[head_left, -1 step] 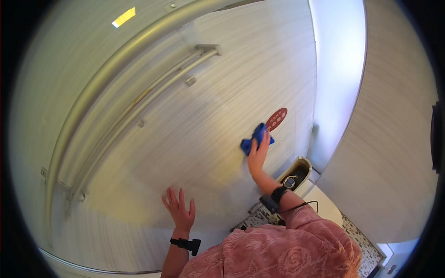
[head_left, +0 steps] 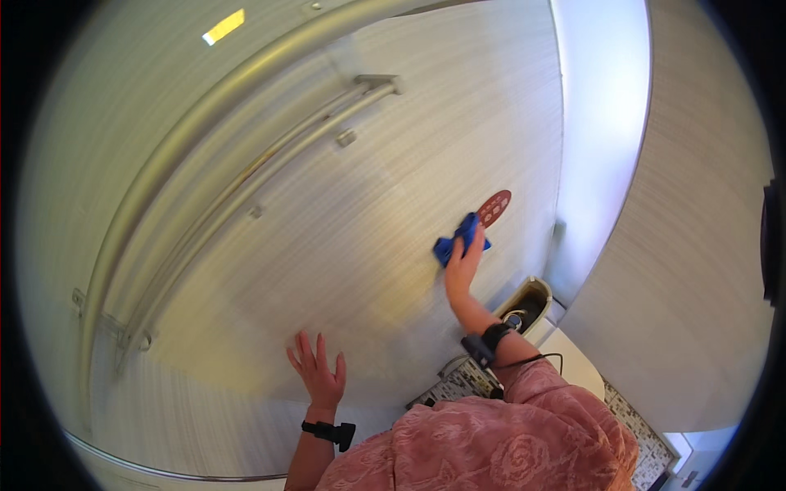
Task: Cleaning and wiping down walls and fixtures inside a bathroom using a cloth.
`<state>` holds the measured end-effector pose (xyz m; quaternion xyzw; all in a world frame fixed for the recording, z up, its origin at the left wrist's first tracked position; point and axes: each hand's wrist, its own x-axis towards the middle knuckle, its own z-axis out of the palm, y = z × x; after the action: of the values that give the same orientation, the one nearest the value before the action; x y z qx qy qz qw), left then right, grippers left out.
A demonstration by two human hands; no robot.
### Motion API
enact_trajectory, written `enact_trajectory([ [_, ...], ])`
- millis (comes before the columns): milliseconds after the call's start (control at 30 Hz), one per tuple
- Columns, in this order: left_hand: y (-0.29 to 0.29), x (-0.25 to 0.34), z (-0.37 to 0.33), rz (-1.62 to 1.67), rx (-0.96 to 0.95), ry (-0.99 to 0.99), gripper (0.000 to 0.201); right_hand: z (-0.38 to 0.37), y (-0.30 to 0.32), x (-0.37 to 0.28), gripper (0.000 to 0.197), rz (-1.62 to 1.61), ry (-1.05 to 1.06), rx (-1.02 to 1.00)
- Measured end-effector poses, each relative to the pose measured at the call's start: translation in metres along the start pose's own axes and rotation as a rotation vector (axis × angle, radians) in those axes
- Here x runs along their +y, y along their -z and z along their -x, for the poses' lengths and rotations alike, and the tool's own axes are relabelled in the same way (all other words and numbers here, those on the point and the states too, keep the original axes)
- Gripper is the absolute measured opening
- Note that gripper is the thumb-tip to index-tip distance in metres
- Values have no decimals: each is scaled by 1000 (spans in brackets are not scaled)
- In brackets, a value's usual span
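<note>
My right hand [head_left: 465, 266] presses a crumpled blue cloth [head_left: 467, 236] against the pale, streaked wall panel [head_left: 368, 270]. The fingers lie over the cloth, and part of it sticks out on the left side. Just above the cloth is a dark red oval sticker [head_left: 494, 209] on the same panel. Lower and to the left, my left hand [head_left: 318, 375] rests on the panel with its fingers spread, holding nothing. Both wrists wear black straps, and a cable runs from the right one.
A thick metal rail [head_left: 124, 214] and thinner bars [head_left: 291, 153] curve along the panel's left side. Below my right forearm stands an open-topped cistern [head_left: 532, 284] with fittings inside, beside a cream toilet lid [head_left: 578, 364]. The floor is mosaic-tiled [head_left: 634, 425]. A grey partition [head_left: 679, 245] rises on the right.
My right hand and the cloth have shifted slightly to the right and up, still beside the sticker. The rails shift a little in view. My left hand stays in place.
</note>
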<state>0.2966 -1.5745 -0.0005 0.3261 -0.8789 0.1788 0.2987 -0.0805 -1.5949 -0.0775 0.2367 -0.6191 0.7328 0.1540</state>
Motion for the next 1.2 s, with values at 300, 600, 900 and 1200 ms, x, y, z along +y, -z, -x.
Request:
enact_trajectory([
  [300, 8, -26, 86, 42, -27, 313, 69, 87, -39, -59, 59, -110, -131, 52],
  [600, 5, -49, 134, 276, 50, 672, 71, 189, -36, -86, 63, 17, 847, -777],
  [900, -15, -65, 142, 456, 20, 880, 61, 76, -40, -21, 63, 341, 1610, -1335],
  [1200, -16, -61, 140, 564, 138, 895, 57, 240, -129, -143, 58, 43, 1638, -1485],
])
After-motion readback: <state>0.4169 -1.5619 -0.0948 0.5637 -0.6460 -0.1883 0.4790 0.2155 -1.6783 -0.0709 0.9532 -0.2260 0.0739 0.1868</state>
